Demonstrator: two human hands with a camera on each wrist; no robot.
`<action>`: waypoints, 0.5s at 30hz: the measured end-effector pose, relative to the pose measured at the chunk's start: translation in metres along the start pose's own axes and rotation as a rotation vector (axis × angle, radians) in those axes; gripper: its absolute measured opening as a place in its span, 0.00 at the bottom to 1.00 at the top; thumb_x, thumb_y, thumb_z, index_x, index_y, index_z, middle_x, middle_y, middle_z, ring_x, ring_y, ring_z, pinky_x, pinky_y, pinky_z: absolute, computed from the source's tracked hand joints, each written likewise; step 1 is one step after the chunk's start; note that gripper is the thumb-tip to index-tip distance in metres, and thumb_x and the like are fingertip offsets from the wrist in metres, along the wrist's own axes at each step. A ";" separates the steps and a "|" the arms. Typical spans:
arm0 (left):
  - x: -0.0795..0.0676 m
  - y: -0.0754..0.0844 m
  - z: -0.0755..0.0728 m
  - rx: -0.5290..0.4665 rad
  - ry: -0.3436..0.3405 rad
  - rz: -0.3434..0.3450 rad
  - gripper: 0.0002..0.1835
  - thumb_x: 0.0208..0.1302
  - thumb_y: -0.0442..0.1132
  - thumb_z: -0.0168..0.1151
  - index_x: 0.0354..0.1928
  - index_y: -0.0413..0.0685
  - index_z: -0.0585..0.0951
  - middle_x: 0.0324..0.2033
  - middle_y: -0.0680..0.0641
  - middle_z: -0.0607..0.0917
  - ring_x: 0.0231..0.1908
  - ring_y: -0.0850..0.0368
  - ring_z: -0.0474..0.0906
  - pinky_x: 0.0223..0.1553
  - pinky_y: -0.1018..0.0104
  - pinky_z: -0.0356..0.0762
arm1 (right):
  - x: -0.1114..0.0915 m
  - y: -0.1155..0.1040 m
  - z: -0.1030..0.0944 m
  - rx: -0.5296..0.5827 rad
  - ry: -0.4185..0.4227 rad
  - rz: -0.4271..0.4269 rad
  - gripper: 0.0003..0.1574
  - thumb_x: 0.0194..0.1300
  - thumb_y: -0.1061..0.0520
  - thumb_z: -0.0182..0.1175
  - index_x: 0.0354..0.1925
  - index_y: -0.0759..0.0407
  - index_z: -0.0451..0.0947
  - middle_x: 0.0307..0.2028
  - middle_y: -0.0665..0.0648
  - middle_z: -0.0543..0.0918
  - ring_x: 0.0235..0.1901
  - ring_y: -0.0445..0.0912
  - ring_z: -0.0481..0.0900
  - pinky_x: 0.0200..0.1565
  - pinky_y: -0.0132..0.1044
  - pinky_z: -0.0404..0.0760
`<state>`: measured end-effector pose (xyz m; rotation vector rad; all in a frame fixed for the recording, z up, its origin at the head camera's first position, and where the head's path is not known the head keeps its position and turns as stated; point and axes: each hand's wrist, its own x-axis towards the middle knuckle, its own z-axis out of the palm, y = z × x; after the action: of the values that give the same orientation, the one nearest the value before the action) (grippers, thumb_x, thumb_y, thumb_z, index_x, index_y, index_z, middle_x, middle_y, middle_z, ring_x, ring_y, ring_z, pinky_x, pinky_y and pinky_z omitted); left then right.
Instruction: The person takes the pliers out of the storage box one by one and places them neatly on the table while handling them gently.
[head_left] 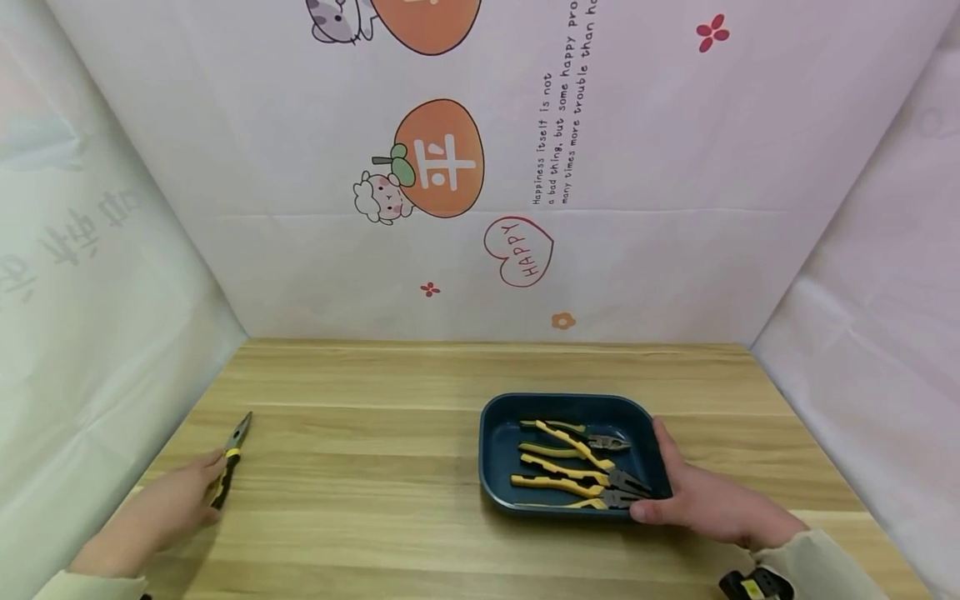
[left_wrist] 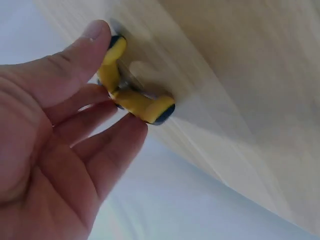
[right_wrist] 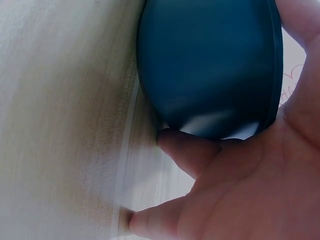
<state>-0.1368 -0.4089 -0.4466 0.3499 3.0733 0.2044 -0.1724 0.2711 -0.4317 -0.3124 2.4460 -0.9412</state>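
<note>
Wood-grain surface; white backdrop behind, printed orange fruits, red HAPPY heart, English lettering; pale sheeting left and right; light soft, diffuse.

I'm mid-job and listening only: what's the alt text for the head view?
A person's left hand holds yellow-and-black pliers toward the left of a wooden table, while the right hand grips the right end of a dark blue tray with several more pliers inside. A white printed backdrop stands behind.
</note>
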 end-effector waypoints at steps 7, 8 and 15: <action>-0.006 -0.009 0.002 0.012 0.038 -0.010 0.41 0.40 0.31 0.76 0.58 0.16 0.71 0.59 0.22 0.71 0.50 0.25 0.75 0.49 0.37 0.74 | 0.000 0.002 0.000 -0.006 -0.007 0.009 0.79 0.65 0.38 0.66 0.73 0.61 0.11 0.68 0.84 0.53 0.62 0.65 0.67 0.58 0.62 0.67; -0.007 -0.011 0.002 0.019 0.039 -0.012 0.41 0.40 0.31 0.76 0.57 0.16 0.71 0.58 0.21 0.71 0.50 0.25 0.75 0.48 0.37 0.74 | 0.000 0.002 0.001 -0.002 -0.005 0.008 0.79 0.65 0.38 0.66 0.73 0.61 0.11 0.68 0.84 0.54 0.62 0.65 0.67 0.58 0.62 0.67; -0.008 -0.019 0.000 0.036 0.019 -0.041 0.41 0.40 0.31 0.78 0.57 0.16 0.72 0.57 0.20 0.71 0.49 0.24 0.75 0.48 0.37 0.74 | 0.000 0.000 0.001 0.030 -0.001 -0.011 0.80 0.64 0.40 0.68 0.73 0.61 0.11 0.68 0.84 0.54 0.61 0.64 0.66 0.58 0.61 0.66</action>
<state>-0.1332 -0.4294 -0.4494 0.2874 3.1035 0.1518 -0.1719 0.2706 -0.4324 -0.3166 2.4295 -0.9812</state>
